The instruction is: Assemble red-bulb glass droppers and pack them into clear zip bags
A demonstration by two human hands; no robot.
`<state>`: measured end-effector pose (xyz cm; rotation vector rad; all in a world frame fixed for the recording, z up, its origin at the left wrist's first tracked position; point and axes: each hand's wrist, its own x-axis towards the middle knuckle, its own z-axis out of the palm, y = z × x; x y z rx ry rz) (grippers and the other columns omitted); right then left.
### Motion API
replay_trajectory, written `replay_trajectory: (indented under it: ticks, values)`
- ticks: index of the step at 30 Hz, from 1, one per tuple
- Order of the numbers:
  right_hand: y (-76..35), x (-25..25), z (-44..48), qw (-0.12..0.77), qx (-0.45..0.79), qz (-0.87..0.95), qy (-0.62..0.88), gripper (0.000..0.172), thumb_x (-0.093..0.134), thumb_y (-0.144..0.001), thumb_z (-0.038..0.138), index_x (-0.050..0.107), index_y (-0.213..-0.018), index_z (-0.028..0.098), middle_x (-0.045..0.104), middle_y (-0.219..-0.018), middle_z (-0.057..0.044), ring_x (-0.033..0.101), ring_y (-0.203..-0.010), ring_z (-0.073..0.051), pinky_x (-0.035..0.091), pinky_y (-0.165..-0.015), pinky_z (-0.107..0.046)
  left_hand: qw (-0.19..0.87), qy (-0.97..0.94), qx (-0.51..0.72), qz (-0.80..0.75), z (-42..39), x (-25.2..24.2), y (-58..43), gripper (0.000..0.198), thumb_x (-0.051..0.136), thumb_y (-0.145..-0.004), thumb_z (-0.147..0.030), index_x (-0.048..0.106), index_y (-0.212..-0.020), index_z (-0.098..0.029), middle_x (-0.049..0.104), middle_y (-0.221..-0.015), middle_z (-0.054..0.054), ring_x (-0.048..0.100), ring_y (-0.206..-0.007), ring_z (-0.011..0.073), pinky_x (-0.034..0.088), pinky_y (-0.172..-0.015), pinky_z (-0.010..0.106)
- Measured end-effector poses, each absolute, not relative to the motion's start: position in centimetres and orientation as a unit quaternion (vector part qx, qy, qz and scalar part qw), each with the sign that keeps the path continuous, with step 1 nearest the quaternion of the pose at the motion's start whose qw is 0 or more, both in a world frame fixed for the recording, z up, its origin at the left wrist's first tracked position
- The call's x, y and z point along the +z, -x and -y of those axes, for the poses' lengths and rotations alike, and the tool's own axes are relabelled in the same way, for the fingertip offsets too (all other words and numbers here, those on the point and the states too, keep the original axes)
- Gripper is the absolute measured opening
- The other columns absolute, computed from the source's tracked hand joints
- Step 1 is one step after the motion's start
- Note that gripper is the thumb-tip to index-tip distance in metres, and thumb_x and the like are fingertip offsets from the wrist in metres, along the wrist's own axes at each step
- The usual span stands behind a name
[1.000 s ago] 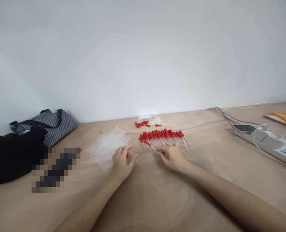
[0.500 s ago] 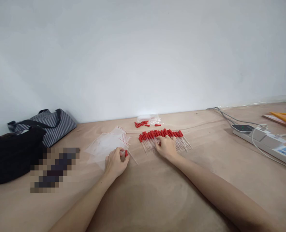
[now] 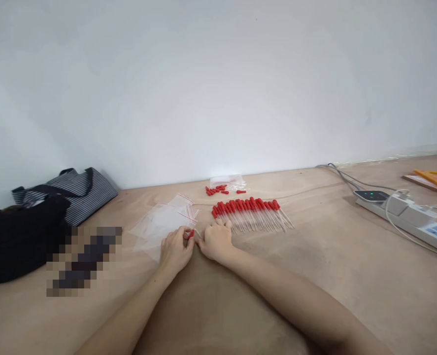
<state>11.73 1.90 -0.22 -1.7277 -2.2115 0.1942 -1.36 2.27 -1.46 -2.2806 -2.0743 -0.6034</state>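
Observation:
My left hand is closed in a pinch on a dropper, its red rubber bulb showing between thumb and finger. The dropper's thin pale tube slants down to the right. Against the tube's far end my right hand is closed, thumb and curled fingers around it; the exact grip is partly hidden. Just beyond the right hand, a row of red-bulbed droppers lies side by side, bulbs toward the wall. Clear zip bags with red seal lines overlap beside my left hand.
Loose red rubber bulbs and another clear bag lie near the wall. On the left are a striped bag and a black bag. A power strip with cables and orange-yellow items sit at right.
My right hand has moved left, off the row of droppers, to the tube of the dropper in my left hand. The left hand stays almost in place.

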Motion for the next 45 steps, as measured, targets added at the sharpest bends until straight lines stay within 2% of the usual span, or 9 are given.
replay_trajectory:
  ticks: [4,8,14,17,22,26,31,38,45]
  values:
    - [-11.5,0.5,-1.8,0.120,0.068,0.778,0.613,0.024,0.046,-0.078,0.021,0.064,-0.090,0.010,0.063,-0.094,-0.016,0.046,-0.098,-0.027,0.025,-0.080,-0.040,0.042,0.717,-0.255,0.647,-2.8,-2.2,1.7,0.028,0.045,-0.074,-0.016,0.054,-0.100,-0.013,0.061,-0.081,0.006,0.055,-0.078,0.0224,0.041,-0.073,0.034]
    - [-13.3,0.4,-1.0,0.129,0.021,0.766,0.630,0.026,0.039,-0.078,0.008,0.061,-0.092,0.006,0.061,-0.095,-0.018,0.047,-0.093,-0.026,0.025,-0.079,-0.040,0.045,0.736,-0.284,0.613,-2.9,-2.6,1.7,0.027,0.041,-0.074,-0.014,0.061,-0.092,-0.014,0.059,-0.081,0.008,0.054,-0.080,0.0229,0.042,-0.074,0.035]
    - [-21.0,-1.7,0.5,0.306,-0.023,0.783,0.541,0.016,0.043,-0.083,0.018,0.058,-0.081,0.019,0.064,-0.079,-0.003,0.050,-0.086,-0.018,0.017,-0.087,-0.040,-0.034,0.782,-0.319,0.535,-1.4,-2.3,-0.5,0.017,0.044,-0.080,-0.023,0.060,-0.084,-0.019,0.058,-0.079,0.003,0.054,-0.080,0.0195,0.042,-0.074,0.034]
    - [-24.2,-2.5,1.0,0.350,-0.023,0.791,0.502,0.020,0.044,-0.083,0.020,0.058,-0.097,0.021,0.064,-0.081,-0.003,0.051,-0.083,-0.016,0.022,-0.082,-0.034,-0.086,0.811,-0.313,0.487,-0.4,-2.2,-2.1,0.016,0.041,-0.082,-0.023,0.057,-0.084,-0.019,0.058,-0.083,0.003,0.054,-0.082,0.0180,0.041,-0.075,0.033]
    - [-24.7,-2.7,1.7,0.346,0.017,0.797,0.495,0.024,0.040,-0.084,0.018,0.060,-0.094,0.025,0.063,-0.079,-0.001,0.053,-0.079,-0.014,0.023,-0.081,-0.033,-0.124,0.821,-0.293,0.474,0.5,-2.5,-3.6,0.015,0.041,-0.084,-0.026,0.054,-0.086,-0.020,0.060,-0.085,0.003,0.053,-0.085,0.0191,0.038,-0.077,0.035]
    - [-23.5,-2.6,2.2,0.337,0.035,0.804,0.490,0.021,0.039,-0.084,0.021,0.060,-0.085,0.023,0.063,-0.078,-0.001,0.053,-0.079,-0.015,0.018,-0.086,-0.037,-0.118,0.821,-0.280,0.484,0.7,-2.4,-3.7,0.016,0.039,-0.085,-0.026,0.054,-0.087,-0.021,0.063,-0.085,0.001,0.055,-0.082,0.0185,0.034,-0.077,0.036]
    - [-23.1,-2.6,2.6,0.326,0.012,0.816,0.477,0.018,0.041,-0.084,0.019,0.059,-0.086,0.023,0.064,-0.077,0.000,0.051,-0.083,-0.015,0.015,-0.088,-0.037,-0.099,0.836,-0.280,0.462,1.0,-2.2,-3.8,0.016,0.040,-0.086,-0.026,0.055,-0.088,-0.022,0.064,-0.085,0.000,0.055,-0.081,0.0175,0.031,-0.077,0.035]
    - [-23.0,-2.9,2.4,0.322,0.002,0.833,0.451,0.020,0.043,-0.085,0.022,0.061,-0.094,0.024,0.063,-0.073,-0.001,0.049,-0.078,-0.014,0.019,-0.084,-0.035,-0.105,0.823,-0.300,0.471,1.0,-2.0,-3.9,0.016,0.042,-0.084,-0.026,0.057,-0.085,-0.021,0.064,-0.081,0.000,0.055,-0.078,0.0171,0.032,-0.077,0.035]
    - [-23.2,-2.7,2.3,0.345,0.019,0.837,0.424,0.021,0.043,-0.085,0.026,0.064,-0.090,0.026,0.061,-0.069,0.000,0.046,-0.073,-0.013,0.020,-0.079,-0.034,-0.187,0.806,-0.295,0.477,1.2,-1.7,-3.8,0.016,0.045,-0.082,-0.030,0.059,-0.082,-0.021,0.063,-0.078,0.001,0.055,-0.076,0.0172,0.035,-0.080,0.037]
